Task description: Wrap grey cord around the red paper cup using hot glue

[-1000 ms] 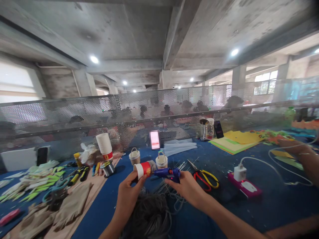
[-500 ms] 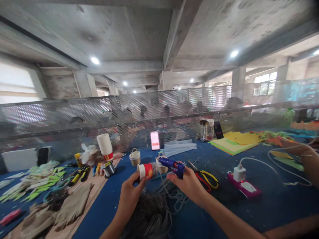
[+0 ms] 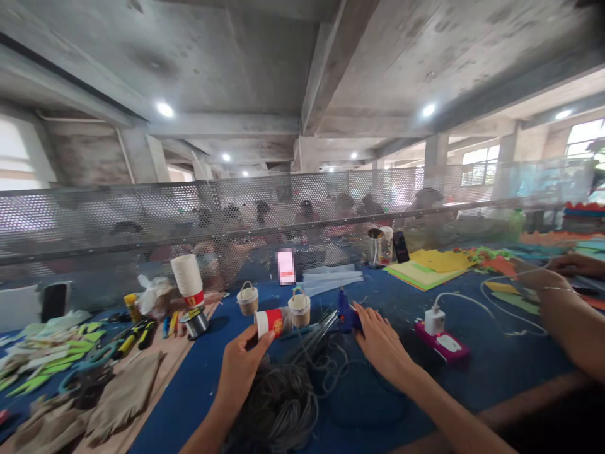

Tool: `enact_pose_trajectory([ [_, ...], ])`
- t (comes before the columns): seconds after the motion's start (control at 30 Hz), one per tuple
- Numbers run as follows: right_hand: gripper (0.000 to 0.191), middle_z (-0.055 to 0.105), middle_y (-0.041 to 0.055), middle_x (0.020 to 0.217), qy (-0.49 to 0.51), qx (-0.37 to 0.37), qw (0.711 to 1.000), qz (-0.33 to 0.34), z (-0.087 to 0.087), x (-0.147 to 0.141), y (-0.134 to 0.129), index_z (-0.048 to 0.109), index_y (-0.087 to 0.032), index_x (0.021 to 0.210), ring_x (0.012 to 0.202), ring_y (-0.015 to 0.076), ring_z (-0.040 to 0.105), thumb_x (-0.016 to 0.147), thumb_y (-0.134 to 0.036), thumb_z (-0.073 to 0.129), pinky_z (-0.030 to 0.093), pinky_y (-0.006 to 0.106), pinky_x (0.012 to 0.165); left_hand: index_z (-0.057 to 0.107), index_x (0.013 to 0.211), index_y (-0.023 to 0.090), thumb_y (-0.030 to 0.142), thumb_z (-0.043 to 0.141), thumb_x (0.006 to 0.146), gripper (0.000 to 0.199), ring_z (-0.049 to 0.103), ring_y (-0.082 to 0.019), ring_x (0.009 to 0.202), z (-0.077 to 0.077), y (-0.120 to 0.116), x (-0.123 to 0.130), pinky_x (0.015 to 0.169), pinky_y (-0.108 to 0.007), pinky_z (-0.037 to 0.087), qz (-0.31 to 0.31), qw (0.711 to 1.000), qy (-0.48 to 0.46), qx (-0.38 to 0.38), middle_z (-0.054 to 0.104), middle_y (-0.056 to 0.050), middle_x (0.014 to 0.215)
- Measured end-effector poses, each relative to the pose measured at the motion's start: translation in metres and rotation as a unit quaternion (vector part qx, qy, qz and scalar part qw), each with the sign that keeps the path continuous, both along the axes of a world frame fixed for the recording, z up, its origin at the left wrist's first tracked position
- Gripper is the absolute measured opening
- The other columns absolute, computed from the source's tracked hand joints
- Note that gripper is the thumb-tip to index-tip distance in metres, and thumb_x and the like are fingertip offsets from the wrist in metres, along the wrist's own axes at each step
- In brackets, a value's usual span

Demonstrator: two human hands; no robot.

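Note:
Between the thumb and fingers of my left hand (image 3: 246, 353) is a red and white paper cup (image 3: 269, 323), tilted on its side. My right hand (image 3: 375, 325) is at the blue glue gun (image 3: 348, 316), which now points up and stands near the table surface; the fingers are fairly straight and lie against its far side. Two small cups with handles, one on the left (image 3: 247, 300) and one nearer the middle (image 3: 299, 309), stand behind the held cup. A bundle of grey cord (image 3: 283, 403) lies below my hands, with thin wires (image 3: 319, 334) beside it.
Stacked paper cups (image 3: 186, 277), a wire spool (image 3: 195, 321) and gloves (image 3: 125, 397) are at left. A purple power strip (image 3: 442, 342) with a white charger and cable sits at right. Another person's arm (image 3: 562, 315) reaches in there. A perforated metal screen (image 3: 246, 221) runs behind.
My right hand has moved right and away from the cup, and the glue gun has turned from level to upright. The view has shifted slightly right. The left hand still holds the cup.

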State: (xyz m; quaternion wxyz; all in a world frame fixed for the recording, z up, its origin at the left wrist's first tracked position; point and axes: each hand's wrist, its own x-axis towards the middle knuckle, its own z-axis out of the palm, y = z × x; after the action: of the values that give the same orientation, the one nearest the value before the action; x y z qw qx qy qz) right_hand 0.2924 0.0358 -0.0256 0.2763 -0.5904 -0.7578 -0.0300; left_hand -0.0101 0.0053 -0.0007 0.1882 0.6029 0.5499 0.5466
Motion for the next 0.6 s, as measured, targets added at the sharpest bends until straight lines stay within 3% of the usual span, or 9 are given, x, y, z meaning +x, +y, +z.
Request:
enact_pose_trajectory([
  [0.23,0.054,0.06,0.0193,0.124,-0.081,-0.034,0.993,-0.085,-0.025,0.022,-0.003,0.04,-0.009,0.144,0.113,0.0324,0.055,0.091,-0.015,0.043,0.04,0.045,0.096,0.074,0.105,0.013,0.047,0.068,0.078,0.044,0.066,-0.025,0.082,-0.005,0.003,-0.001,0.073,-0.028,0.049,-0.021,0.999,-0.039,-0.024,0.077,-0.002,0.087],
  [0.6,0.041,0.062,0.0167,0.119,-0.098,-0.006,0.991,-0.09,-0.029,0.026,-0.005,0.055,-0.015,0.13,0.11,0.0335,0.056,0.09,-0.019,0.05,0.041,0.047,0.091,0.075,0.106,0.015,0.042,0.072,0.078,0.039,0.064,-0.022,0.087,0.004,-0.007,0.005,0.077,-0.025,0.047,-0.078,0.987,-0.135,-0.04,0.077,-0.001,0.09],
])
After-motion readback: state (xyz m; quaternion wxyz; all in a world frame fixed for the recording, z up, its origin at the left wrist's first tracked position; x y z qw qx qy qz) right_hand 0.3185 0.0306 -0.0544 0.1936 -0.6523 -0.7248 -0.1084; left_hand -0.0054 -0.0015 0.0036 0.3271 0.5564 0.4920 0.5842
